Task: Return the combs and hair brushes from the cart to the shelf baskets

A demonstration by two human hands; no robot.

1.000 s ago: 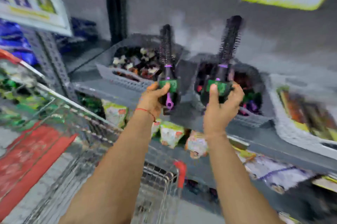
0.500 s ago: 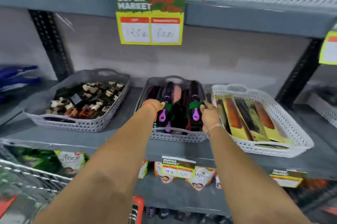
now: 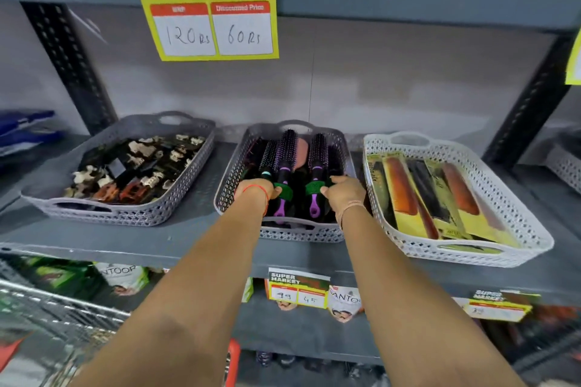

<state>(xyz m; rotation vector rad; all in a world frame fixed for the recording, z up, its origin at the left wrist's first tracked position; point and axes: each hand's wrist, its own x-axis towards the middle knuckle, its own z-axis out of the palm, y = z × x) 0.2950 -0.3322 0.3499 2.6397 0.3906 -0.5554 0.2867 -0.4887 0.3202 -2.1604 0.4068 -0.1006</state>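
Note:
Two round hair brushes with black bristles, purple handles and green tags lie in the middle grey basket (image 3: 227, 185) on the shelf. My left hand (image 3: 256, 192) grips the left brush (image 3: 285, 166) at its green tag. My right hand (image 3: 344, 194) holds the right brush (image 3: 317, 163) at its tag. Both brushes rest on top of other brushes in that basket, bristle ends toward the wall. Packaged combs (image 3: 408, 191) fill the white basket (image 3: 490, 185) to the right.
A grey basket (image 3: 132, 216) of hair clips stands to the left. A yellow price sign (image 3: 209, 6) hangs from the shelf above. The wire cart (image 3: 53, 317) is at the lower left. Packets sit on the lower shelf.
One second ago both brushes were held upright in front of the shelf. My hands have since lowered them flat into the middle basket, and my view has come closer.

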